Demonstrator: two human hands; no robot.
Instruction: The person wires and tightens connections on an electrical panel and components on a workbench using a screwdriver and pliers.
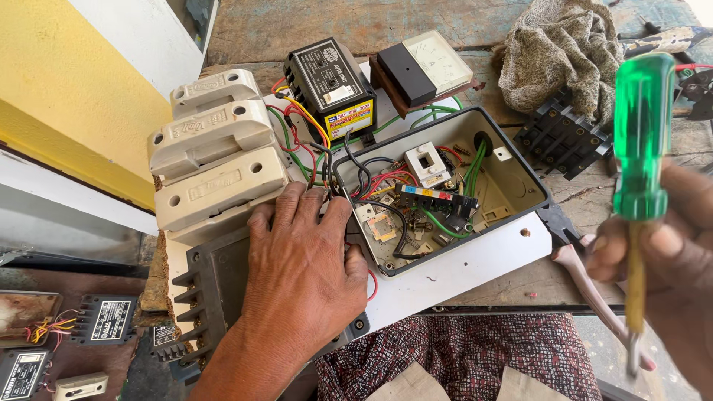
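Left hand (301, 256) lies flat, fingers spread, at frame centre on the wires by the open grey switch box (520, 174), while the right hand (668, 267) at the right edge grips a green-handled screwdriver (640, 141), blade pointing down.

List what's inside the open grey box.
Grey box holds a white switch block, a black terminal strip, plus red, green and black wires. The left hand covers its near-left corner.

The left hand (301, 256) is resting on the box's (520, 167) left edge, fuse blocks (212, 160) lying left of it; a relay (330, 85) and meter (427, 67) are sitting behind, a rag (561, 52) lying right.
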